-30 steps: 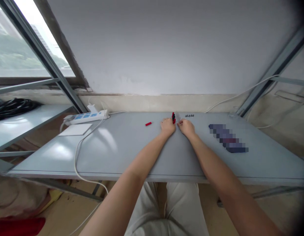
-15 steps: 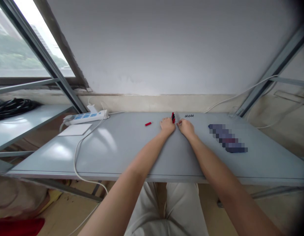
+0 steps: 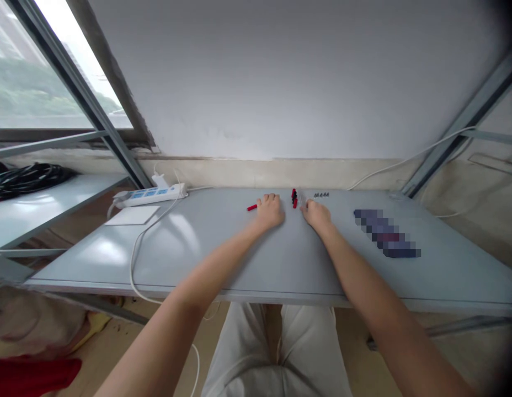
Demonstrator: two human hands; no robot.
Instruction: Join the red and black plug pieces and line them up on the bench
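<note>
My left hand [image 3: 270, 212] rests on the grey tabletop, fingers spread forward. It is beside a small red cylinder [image 3: 251, 208], whose right end meets or is hidden by the fingers. Between my two hands stands a short row of small red and black cylinders [image 3: 294, 197], not touched by the left hand. My right hand [image 3: 319, 215] is closed, with its fingertips at the edge of a clear plastic piece [image 3: 302, 197], which it seems to pinch; its exact form is hard to make out. Just beyond the right hand lie several small dark pieces [image 3: 321, 194] in a row.
A pixelated dark blue item [image 3: 386, 234] lies on the right. At the left are a white power strip [image 3: 154, 194], a flat white sheet [image 3: 132, 215] and a pale cable [image 3: 136, 248] running over the front edge. The wall closes the back.
My left hand has moved left, away from the red and black row, to the lone red cylinder. My right hand stays by the clear piece. The view has shifted slightly.
</note>
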